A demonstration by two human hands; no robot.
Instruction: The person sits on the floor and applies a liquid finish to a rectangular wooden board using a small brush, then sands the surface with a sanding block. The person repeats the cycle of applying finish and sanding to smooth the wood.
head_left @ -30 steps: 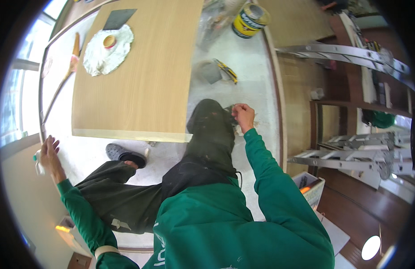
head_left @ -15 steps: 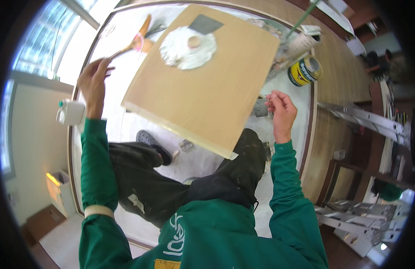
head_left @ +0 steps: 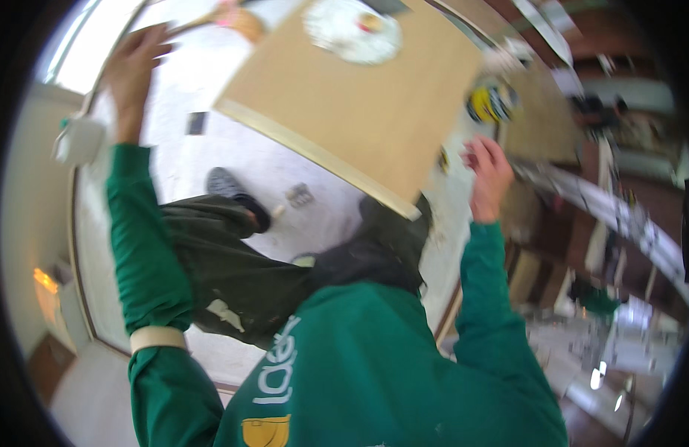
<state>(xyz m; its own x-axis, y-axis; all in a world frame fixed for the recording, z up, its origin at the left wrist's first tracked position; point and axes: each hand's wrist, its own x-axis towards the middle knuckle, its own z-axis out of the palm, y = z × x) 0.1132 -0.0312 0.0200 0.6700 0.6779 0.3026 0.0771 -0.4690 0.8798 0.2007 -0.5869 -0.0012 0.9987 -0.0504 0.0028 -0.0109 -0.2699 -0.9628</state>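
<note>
At the upper left, my left hand (head_left: 139,67) pinches the end of a wooden-handled brush (head_left: 203,18), which has a pink band and an orange-brown head. Its other fingers are spread. My right hand (head_left: 489,167) hovers beside the board's right edge, fingers curled together and blurred; whatever lies in them cannot be made out. Between the hands a large light-brown board (head_left: 337,112) slants, with a pale strip along its near edge. On it sits a white lumpy round patch (head_left: 348,41) with a small roundish piece (head_left: 370,22) in the middle. A dark grey flat piece (head_left: 389,6) is cut off above.
A yellow and black tin (head_left: 489,103) stands beyond my right hand. By the wall at left is a white jug (head_left: 80,141). My shoe (head_left: 233,190) rests on the whitish floor sheet (head_left: 173,167), near a small grey object (head_left: 300,195). A metal ladder (head_left: 582,194) lies right.
The whole view has shifted, so the board, tin and hands sit higher. Both hands lie further apart, and my right hand has moved slightly away from the board. Blur has grown.
</note>
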